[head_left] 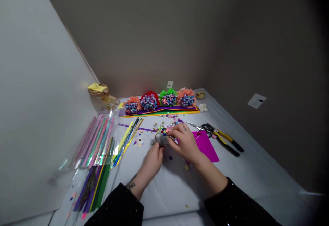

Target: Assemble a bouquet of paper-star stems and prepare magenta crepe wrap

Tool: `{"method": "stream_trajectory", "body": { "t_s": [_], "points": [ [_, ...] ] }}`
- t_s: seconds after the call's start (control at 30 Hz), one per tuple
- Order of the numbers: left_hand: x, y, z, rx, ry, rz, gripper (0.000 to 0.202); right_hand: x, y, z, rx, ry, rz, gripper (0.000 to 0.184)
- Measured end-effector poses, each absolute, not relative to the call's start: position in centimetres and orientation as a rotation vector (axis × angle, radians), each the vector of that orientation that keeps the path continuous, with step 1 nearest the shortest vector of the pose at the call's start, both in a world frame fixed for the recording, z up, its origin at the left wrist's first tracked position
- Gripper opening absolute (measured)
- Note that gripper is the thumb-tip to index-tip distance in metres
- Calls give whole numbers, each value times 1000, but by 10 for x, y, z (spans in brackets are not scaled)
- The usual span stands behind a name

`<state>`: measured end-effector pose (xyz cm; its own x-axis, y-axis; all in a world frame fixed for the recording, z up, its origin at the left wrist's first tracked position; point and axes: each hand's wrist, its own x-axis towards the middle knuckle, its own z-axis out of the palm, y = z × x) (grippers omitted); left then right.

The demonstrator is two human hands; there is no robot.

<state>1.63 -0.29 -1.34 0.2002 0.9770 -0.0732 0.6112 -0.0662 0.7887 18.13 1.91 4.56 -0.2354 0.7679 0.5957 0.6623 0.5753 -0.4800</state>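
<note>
**Left fingers:** we hold them pressed together, pinching the lower end of a fanned grey strand bundle (161, 140) in our left hand (153, 160).

**Right fingers:** in our right hand (184, 144), they curve down and pinch the bundle's looped upper edge from the other side.

**Bundle:** it sits between our hands, just above the table (174, 188), directly over the white surface.

**Just beyond the fingers:** a scatter of small paper stars (167, 127) lies beside the bundle, with tiny sequins (137, 142) to its left.

**To our right:** a magenta sheet (205, 147) lies partly under our right hand's side. Past it sit silver-bladed scissors (197, 127) and yellow-and-black-handled pliers (226, 140).

**To our left:** clear packs of pastel strips (95, 143) and darker strips (94, 188) lie on the table, with glittery strips (127, 140) nearer the middle.

**Back of the table:** four crepe-paper flowers (160, 100) filled with paper stars stand in a row on stacked coloured sheets (159, 111).

**Sleeves:** black and speckled, both ending well behind our wrists.
</note>
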Motion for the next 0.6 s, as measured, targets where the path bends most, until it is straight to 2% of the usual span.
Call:
{"method": "stream_trajectory", "body": {
  "t_s": [0.37,0.6],
  "points": [
    [24,-10,-13,1684,1441,733,17,165,16,31,-1154,-1863,-315,12],
    [26,-12,-12,1690,1423,761,19,157,10,27,-1138,-1805,-362,9]
  ]
}}
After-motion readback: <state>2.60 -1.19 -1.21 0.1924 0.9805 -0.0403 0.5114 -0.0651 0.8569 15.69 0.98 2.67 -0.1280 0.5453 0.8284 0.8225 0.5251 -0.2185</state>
